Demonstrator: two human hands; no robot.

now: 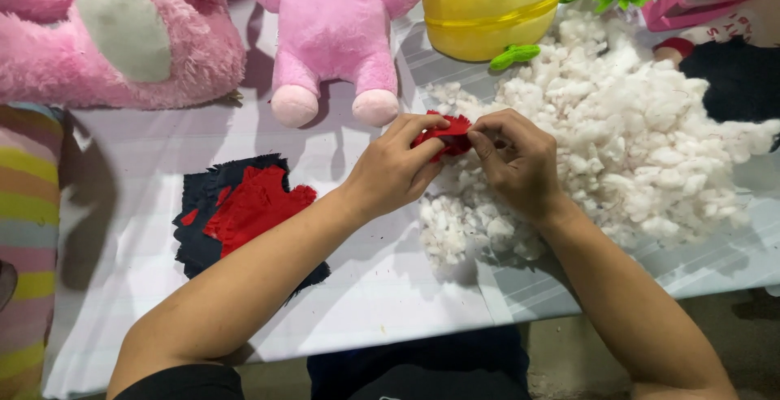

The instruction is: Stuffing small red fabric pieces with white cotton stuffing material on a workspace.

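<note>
White-covered worktop (146, 156) carries a small red fabric piece (445, 134), its long axis running left to right, pinched between left hand (398, 168) and right hand (516, 160) over a heap of white stuffing (642, 140), with pink plush toys (333, 26) beyond.

stuffing pile (634, 148) right | fabric pieces (244, 209) left | plush toys (333, 34) behind

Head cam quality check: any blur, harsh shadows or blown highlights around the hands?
Head view: sharp overall, with the left hand and right hand crisp on the red fabric piece; hard shadows fall under the pink plush toy; the white stuffing pile is bright but keeps texture; no glare.
</note>
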